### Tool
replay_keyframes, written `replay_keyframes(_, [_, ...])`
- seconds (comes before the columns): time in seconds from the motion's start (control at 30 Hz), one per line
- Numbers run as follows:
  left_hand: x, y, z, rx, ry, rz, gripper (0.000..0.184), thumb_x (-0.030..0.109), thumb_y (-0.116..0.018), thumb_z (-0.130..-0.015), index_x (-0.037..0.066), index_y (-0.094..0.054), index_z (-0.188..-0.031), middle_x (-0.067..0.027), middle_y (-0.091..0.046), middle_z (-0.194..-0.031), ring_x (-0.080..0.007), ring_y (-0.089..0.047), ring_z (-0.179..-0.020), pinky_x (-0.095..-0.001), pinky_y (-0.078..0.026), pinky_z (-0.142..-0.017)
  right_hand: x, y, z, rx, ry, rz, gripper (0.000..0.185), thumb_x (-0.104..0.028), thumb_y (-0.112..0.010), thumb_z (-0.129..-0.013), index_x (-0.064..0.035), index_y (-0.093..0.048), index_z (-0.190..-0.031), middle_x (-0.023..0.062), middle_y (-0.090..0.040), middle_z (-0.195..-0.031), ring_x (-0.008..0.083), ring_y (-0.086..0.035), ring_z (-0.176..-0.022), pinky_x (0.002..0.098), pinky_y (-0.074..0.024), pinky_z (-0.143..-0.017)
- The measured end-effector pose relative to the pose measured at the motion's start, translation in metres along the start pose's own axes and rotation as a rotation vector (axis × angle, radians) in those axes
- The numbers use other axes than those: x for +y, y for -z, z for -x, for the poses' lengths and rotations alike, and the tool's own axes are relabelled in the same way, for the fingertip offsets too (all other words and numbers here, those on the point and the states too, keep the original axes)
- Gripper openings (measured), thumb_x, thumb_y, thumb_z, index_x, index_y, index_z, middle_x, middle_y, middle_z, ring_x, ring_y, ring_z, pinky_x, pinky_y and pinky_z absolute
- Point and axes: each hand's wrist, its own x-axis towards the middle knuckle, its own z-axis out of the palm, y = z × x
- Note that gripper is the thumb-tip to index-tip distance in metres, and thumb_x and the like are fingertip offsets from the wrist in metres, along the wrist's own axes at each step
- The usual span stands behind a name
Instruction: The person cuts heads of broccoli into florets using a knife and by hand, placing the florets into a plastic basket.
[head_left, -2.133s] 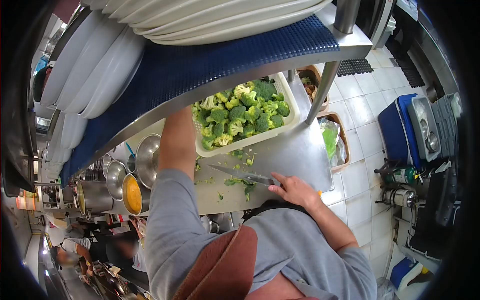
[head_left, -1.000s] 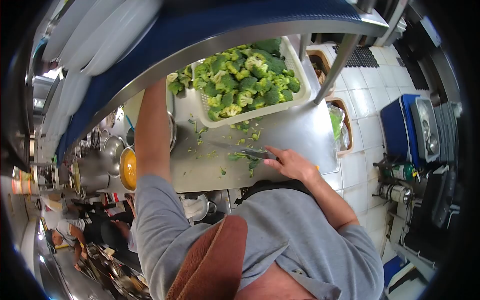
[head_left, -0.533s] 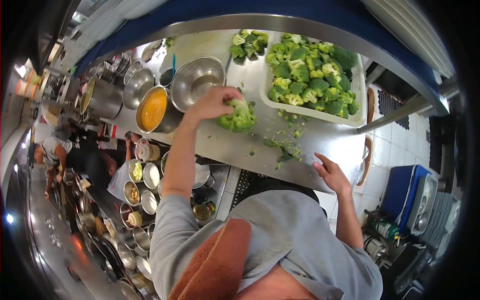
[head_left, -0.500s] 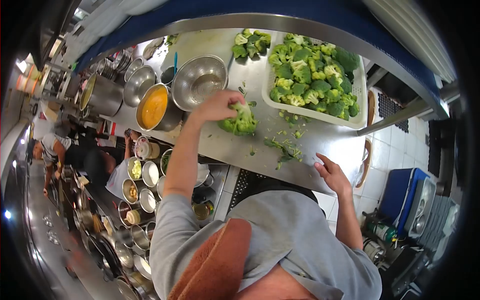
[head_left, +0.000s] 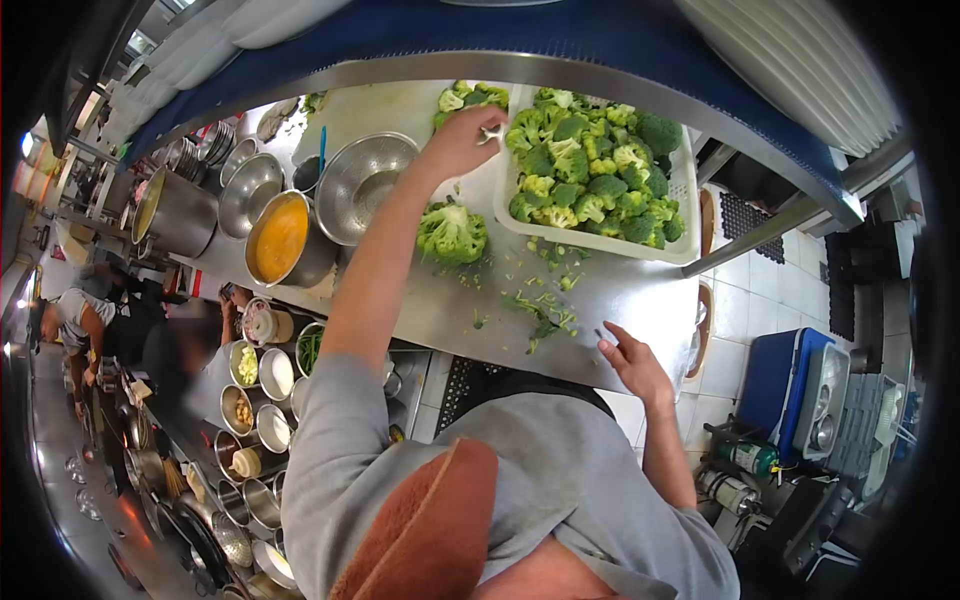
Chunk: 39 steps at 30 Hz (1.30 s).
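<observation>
My left hand (head_left: 462, 145) is curled closed between the metal bowl and the crate, with a small whitish bit showing at its fingertips that I cannot make out. Just below it, a large head of broccoli (head_left: 452, 235) rests on the steel counter, untouched. Partly hidden behind that hand is a small pile of broccoli florets (head_left: 486, 95). My right hand (head_left: 637, 368) hovers at the counter's near edge. Its thumb and index finger point forward, and a thin greyish sliver shows at the tips, too small to name.
A white crate (head_left: 600, 246) heaped with broccoli florets stands at the right. Leaf and stem scraps (head_left: 545, 315) litter the steel counter (head_left: 440, 305). Leftward are a metal bowl (head_left: 350, 200) and a pot of orange liquid (head_left: 282, 240). A shelf edge (head_left: 560, 68) crosses above. A person (head_left: 85, 325) stands far left.
My left hand has let go of the broccoli head and moved up and away toward the crate. The head now lies on the counter. My right hand stays near the counter edge.
</observation>
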Motion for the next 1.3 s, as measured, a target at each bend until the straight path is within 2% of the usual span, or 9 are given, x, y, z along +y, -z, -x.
replay_keyframes(0.13, [0.007,-0.027,-0.074,-0.026,-0.093,-0.218,0.051,0.016,-0.074,-0.076,0.008,-0.061,-0.126,-0.0167,-0.062,-0.124,-0.0290,-0.064,-0.108,-0.0388,-0.052,-0.095,-0.008,-0.003,0.005,0.033,0.006,0.005,0.060,-0.048,-0.057,-0.098,-0.0051,-0.053,-0.139,0.0269,-0.069,-0.088,0.0411,-0.069,-0.088,0.0440,-0.0521,-0.082])
replay_keyframes(0.2, [0.039,-0.021,-0.090,-0.324,0.064,-0.321,0.065,0.020,-0.078,-0.071,0.006,-0.057,-0.131,-0.0189,-0.062,-0.125,-0.0311,-0.063,-0.107,-0.0407,-0.051,-0.093,-0.008,-0.005,0.007,0.052,0.001,-0.021,0.058,-0.046,-0.058,-0.098,-0.0050,-0.053,-0.139,0.0271,-0.069,-0.089,0.0416,-0.069,-0.089,0.0445,-0.0518,-0.083])
replay_keyframes(0.23, [0.046,-0.022,-0.100,-0.424,0.113,-0.359,0.070,0.021,-0.079,-0.069,0.005,-0.056,-0.133,-0.0196,-0.061,-0.126,-0.0317,-0.063,-0.107,-0.0414,-0.051,-0.093,-0.003,-0.010,0.008,0.095,0.042,-0.047,0.055,-0.041,-0.059,-0.099,-0.0034,-0.053,-0.139,0.0197,-0.065,-0.078,0.0269,-0.063,-0.071,0.0396,-0.0506,-0.073])
replay_keyframes(0.33, [0.028,-0.033,-0.135,-0.701,0.081,-0.666,0.083,0.027,-0.085,-0.064,0.004,-0.054,-0.137,-0.0242,-0.060,-0.127,-0.0327,-0.059,-0.114,-0.0460,-0.049,-0.091,0.001,-0.013,0.011,0.105,0.024,-0.071,0.056,-0.042,-0.058,-0.099,-0.0032,-0.052,-0.140,0.0202,-0.066,-0.079,0.0279,-0.064,-0.073,0.0400,-0.0507,-0.074])
replay_keyframes(0.5, [-0.001,-0.038,-0.147,-0.613,0.207,-0.618,0.073,0.039,-0.088,-0.058,0.002,-0.069,-0.117,-0.0209,-0.066,-0.120,-0.0333,-0.063,-0.110,-0.0426,-0.051,-0.090,-0.006,-0.007,0.016,0.044,-0.049,-0.088,0.058,-0.044,-0.056,-0.098,-0.0034,-0.052,-0.140,0.0287,-0.069,-0.098,0.0425,-0.067,-0.099,0.0456,-0.0498,-0.089])
replay_keyframes(0.63, [0.010,-0.049,-0.142,-0.665,0.151,-0.637,0.078,0.035,-0.087,-0.059,-0.002,-0.062,-0.122,-0.0240,-0.067,-0.113,-0.0340,-0.064,-0.106,-0.0405,-0.051,-0.090,-0.006,-0.002,0.014,0.028,-0.035,-0.071,0.059,-0.045,-0.055,-0.099,-0.0033,-0.052,-0.140,0.0292,-0.069,-0.100,0.0423,-0.066,-0.100,0.0463,-0.0493,-0.090])
replay_keyframes(0.73, [0.039,-0.048,-0.110,-0.405,-0.157,-0.683,0.074,0.035,-0.084,-0.061,-0.002,-0.060,-0.121,-0.0252,-0.065,-0.112,-0.0382,-0.063,-0.108,-0.0438,-0.050,-0.093,-0.005,-0.001,0.009,0.026,0.009,-0.080,0.059,-0.046,-0.054,-0.099,-0.0033,-0.051,-0.140,0.0297,-0.068,-0.101,0.0430,-0.066,-0.102,0.0465,-0.0490,-0.091])
replay_keyframes(0.93, [0.025,-0.047,-0.095,-0.168,-0.274,-0.725,0.062,0.035,-0.077,-0.073,0.001,-0.060,-0.122,-0.0235,-0.065,-0.112,-0.0386,-0.063,-0.107,-0.0476,-0.050,-0.092,-0.008,0.000,0.002,-0.016,0.072,-0.026,0.060,-0.051,-0.052,-0.099,-0.0056,-0.053,-0.138,0.0271,-0.070,-0.098,0.0437,-0.066,-0.100,0.0453,-0.0500,-0.087])
replay_keyframes(1.3, [0.054,-0.020,-0.066,-0.047,-0.192,-0.901,0.043,0.030,-0.069,-0.082,0.001,-0.064,-0.113,-0.0226,-0.066,-0.107,-0.0378,-0.063,-0.104,-0.0464,-0.050,-0.091,-0.020,-0.006,-0.009,-0.082,0.211,0.070,0.061,-0.051,-0.050,-0.100,-0.0031,-0.054,-0.136,0.0298,-0.067,-0.105,0.0452,-0.063,-0.106,0.0484,-0.0493,-0.090])
